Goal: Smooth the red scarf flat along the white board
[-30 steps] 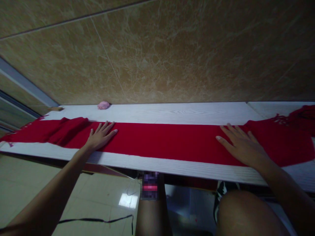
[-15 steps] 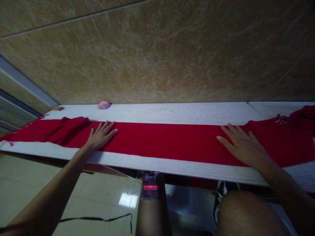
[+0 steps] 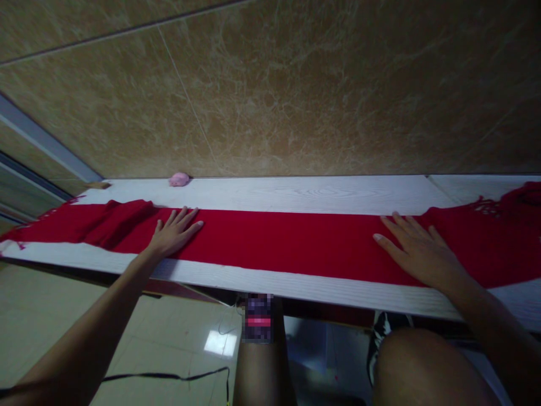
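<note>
A long red scarf point(image 3: 274, 239) with fringed ends lies stretched along a narrow white wooden tabletop point(image 3: 274, 194). Left of the middle, my left hand point(image 3: 171, 234) rests flat on it, fingers spread. My right hand point(image 3: 418, 251) presses palm down on the scarf further right, its fingers also apart. Between the two hands the cloth is smooth. Beyond my left hand it is rumpled into folds, and at the far right it is bunched up, with some fringe showing.
Against the tiled wall point(image 3: 316, 96) at the back sits a small pink object point(image 3: 179, 179). A small brown block point(image 3: 98, 185) lies at the back left corner. My legs and a black shoe point(image 3: 382, 327) are below the front edge; a black strap point(image 3: 164, 375) lies on the floor.
Both hands stay flat in the same spots on the scarf. Only a very slight shift of the view shows.
</note>
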### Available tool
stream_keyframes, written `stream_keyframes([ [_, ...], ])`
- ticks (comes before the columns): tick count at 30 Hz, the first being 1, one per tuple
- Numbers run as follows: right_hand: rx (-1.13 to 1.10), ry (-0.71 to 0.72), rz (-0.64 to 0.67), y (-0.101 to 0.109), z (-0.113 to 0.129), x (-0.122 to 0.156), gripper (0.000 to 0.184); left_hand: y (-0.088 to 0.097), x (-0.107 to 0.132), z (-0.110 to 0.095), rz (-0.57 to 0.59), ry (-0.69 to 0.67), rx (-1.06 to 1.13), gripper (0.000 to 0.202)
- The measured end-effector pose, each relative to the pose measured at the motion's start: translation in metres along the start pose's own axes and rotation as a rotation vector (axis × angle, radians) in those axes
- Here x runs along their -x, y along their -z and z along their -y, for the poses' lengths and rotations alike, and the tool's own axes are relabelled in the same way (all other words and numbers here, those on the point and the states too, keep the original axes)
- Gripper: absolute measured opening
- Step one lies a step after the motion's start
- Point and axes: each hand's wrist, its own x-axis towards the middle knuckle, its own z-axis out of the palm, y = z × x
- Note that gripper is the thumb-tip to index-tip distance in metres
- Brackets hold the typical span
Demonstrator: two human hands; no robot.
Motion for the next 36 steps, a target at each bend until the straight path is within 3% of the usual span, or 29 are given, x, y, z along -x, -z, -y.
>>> stream_keyframes([
  [15,0.011,-0.019,0.024,-0.003,-0.001,-0.001,0.084,-0.01,-0.007,0.011,-0.024,-0.038,0.034,0.081],
  [22,0.014,-0.023,0.078,0.006,0.005,-0.001,0.089,-0.009,-0.007,0.009,-0.04,-0.009,-0.017,0.077],
  [36,0.007,0.004,0.004,-0.003,-0.001,-0.002,0.08,-0.01,-0.007,0.011,-0.078,-0.039,0.004,0.074],
])
